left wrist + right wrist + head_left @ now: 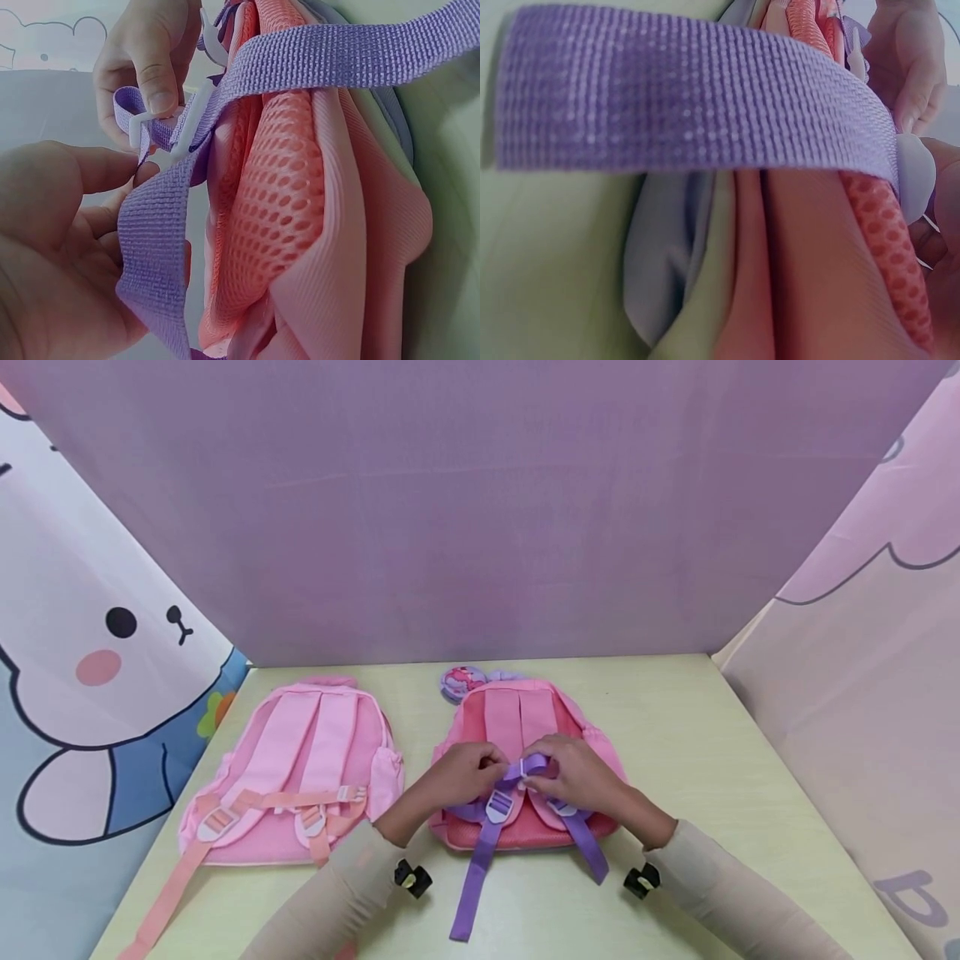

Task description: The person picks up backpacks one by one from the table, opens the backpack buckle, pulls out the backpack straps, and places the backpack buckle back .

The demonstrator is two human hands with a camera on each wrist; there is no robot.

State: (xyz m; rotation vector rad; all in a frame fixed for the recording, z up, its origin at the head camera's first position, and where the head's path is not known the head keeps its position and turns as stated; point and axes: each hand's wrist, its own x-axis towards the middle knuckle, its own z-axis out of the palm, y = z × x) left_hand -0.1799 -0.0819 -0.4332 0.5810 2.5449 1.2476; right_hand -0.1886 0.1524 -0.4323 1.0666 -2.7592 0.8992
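Observation:
A pink backpack (480, 710) with purple webbing lies back side up on the table, its shoulder straps facing me. Over its middle, both hands hold a narrow purple strap (536, 763) that passes through a small white slider (139, 129). My left hand (467, 777) pinches the strap between thumb and forefinger, just left of the slider. From the other side, my right hand (576, 770) grips the looped part, its thumb on the webbing in the left wrist view. Two wide purple strap tails (478, 885) hang from white ladder buckles (498, 807) toward the front.
A second, paler pink backpack (258, 760) with orange webbing lies to the left, its long strap tail (168, 897) running to the front. A round purple charm (461, 682) sits behind the nearer backpack. A purple panel (480, 510) closes off the back of the table (720, 760).

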